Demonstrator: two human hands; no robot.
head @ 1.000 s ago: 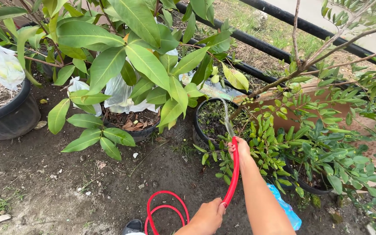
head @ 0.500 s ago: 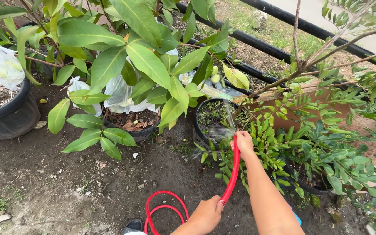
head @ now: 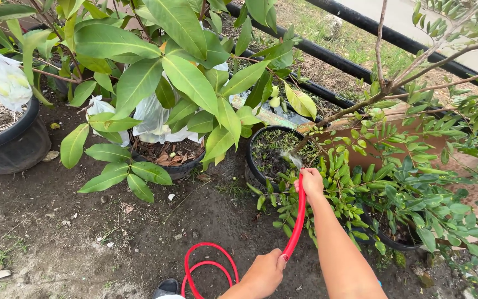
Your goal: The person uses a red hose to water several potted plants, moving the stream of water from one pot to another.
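Observation:
A red hose (head: 296,224) loops on the soil at the bottom and rises to my hands. My right hand (head: 310,183) grips its far end, just in front of a small black pot (head: 256,169) of dark soil. A short stream of water (head: 293,159) leaves the end and falls into that pot. My left hand (head: 265,272) holds the hose lower down, near the bottom edge.
A large-leafed plant (head: 183,83) in a black pot stands left of the watered pot, with white plastic bags among its leaves. A wide black tub (head: 15,145) sits far left. Small-leafed shrubs (head: 410,182) crowd the right. Black rails (head: 333,58) run behind. A shoe tip (head: 168,288) shows below.
The water stream has shortened and dropped closer to the hose end. My right hand has shifted slightly; my left hand keeps its hold.

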